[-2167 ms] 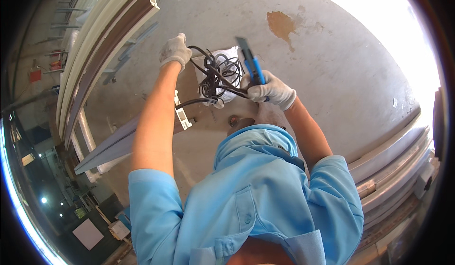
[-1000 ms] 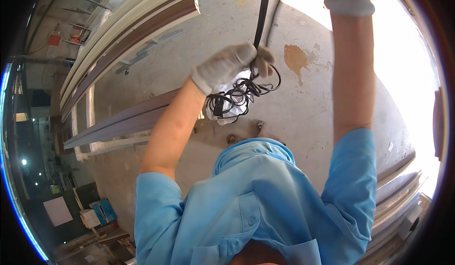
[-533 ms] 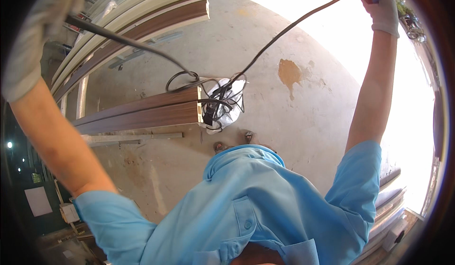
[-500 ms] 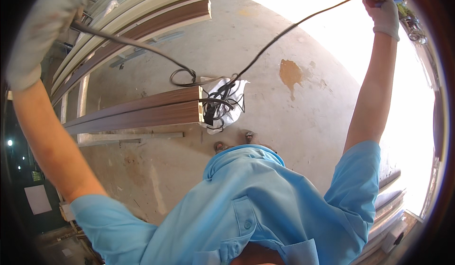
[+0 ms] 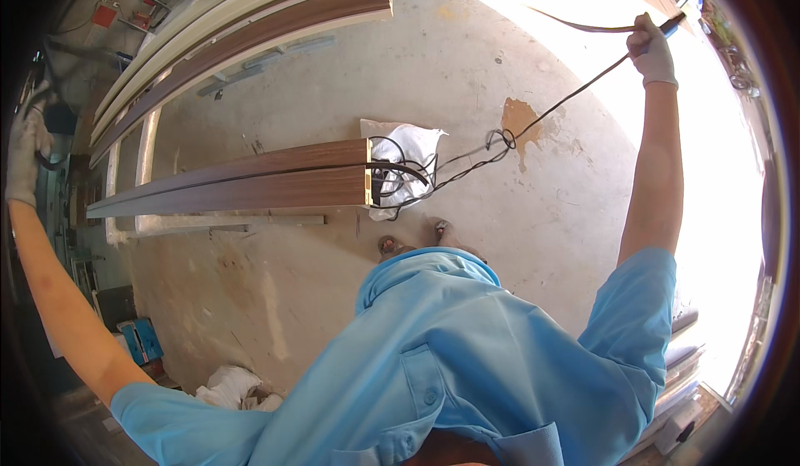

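Note:
My right hand (image 5: 654, 54), in a pale glove, is raised at the far right and closed around a black cable (image 5: 569, 95). One length of it slants down from the fist to a small loose loop over the floor; another dark length trails left from the fist. A thicker black end sticks out beyond the fingers. Below the loop, the twisted cable reaches a white sack (image 5: 423, 139) with more black coils on it. My left hand (image 5: 30, 145), also gloved, is at the far left rim with its fingers curled. Dark curved lengths show beside it, but what it holds is unclear.
A long brown panel (image 5: 275, 170) with a black line along it ends beside the sack, resting on a pale frame (image 5: 146, 166). More brown and cream panels (image 5: 292, 16) lie above it. Concrete floor (image 5: 333, 299) with a brown stain (image 5: 518, 120) stretches around my feet.
My left hand has swung out and down to the left rim. The thick dark length no longer runs from it to the sack. My right hand has lowered slightly, and the cable now hangs with a loop.

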`<state>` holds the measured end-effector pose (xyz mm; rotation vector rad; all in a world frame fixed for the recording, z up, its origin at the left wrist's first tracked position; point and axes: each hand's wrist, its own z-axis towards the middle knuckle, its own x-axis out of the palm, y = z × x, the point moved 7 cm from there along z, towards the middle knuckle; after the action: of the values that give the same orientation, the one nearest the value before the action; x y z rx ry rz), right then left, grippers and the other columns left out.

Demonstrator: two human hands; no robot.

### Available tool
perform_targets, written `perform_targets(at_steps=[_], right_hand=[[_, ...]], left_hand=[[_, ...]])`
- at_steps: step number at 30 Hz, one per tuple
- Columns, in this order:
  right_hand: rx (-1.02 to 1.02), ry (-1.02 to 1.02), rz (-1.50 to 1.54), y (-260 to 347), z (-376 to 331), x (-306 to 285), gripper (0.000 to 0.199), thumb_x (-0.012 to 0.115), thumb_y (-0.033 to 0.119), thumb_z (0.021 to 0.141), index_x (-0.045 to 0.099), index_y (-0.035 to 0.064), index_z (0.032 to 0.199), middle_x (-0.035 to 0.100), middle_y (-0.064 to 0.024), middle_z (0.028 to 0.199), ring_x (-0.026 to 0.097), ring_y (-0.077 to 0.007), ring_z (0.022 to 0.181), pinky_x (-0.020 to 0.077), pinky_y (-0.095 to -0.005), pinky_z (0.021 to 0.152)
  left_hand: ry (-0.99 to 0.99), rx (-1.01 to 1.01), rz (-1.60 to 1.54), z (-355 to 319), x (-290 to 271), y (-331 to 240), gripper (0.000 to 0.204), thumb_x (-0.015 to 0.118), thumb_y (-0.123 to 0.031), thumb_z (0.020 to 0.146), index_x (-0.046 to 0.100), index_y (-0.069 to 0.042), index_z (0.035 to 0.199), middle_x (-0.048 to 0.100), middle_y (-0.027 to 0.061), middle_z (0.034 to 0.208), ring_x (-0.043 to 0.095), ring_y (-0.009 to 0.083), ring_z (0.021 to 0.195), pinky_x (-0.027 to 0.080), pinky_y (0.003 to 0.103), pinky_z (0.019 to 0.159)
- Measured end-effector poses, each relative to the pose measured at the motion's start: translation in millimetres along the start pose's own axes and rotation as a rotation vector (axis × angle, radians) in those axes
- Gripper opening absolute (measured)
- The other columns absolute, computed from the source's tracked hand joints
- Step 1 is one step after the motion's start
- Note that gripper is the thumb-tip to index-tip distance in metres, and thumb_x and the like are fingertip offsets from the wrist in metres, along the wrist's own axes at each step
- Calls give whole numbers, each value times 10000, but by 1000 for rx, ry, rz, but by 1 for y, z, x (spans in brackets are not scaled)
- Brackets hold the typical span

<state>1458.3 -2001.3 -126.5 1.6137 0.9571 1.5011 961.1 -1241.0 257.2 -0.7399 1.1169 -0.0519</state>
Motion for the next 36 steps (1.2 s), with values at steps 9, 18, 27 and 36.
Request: perform_targets(at_steps=[9,18,27,36], right_hand=[[165,305,-208,-90,-94,173,346,665,349,956,652,25,1075,632,-30,732,485,-59,507,425,-189,476],[-257,395,-504,-92,-214,327,461,531,449,1008,600,49,1229,652,-51,909,542,-75,619,447,-229,550],[-160,705,-263,-163,-378,457,544,525,483,1017,522,15,1295,636,-68,915,600,-100,685,521,-256,621],[64,820,-4,-206,-419,523,583,522,17,926,354,34,1484,590,-87,1114,566,-117,799,498,-285,723]], left_hand=[[-487,-266,-597,-24,46,53,273,617,-325,1000,690,-65,1046,259,-103,579,251,42,483,391,239,543],[245,-78,-348,-84,90,96,311,647,-347,957,608,-40,927,379,-71,501,284,71,370,357,270,477],[293,-45,-1228,-131,124,175,384,546,-333,1033,565,-67,1310,403,-38,648,429,109,513,448,287,601],[241,-37,-1310,-110,99,241,461,513,-405,1042,496,-149,1425,342,-52,613,390,96,511,393,272,546]])
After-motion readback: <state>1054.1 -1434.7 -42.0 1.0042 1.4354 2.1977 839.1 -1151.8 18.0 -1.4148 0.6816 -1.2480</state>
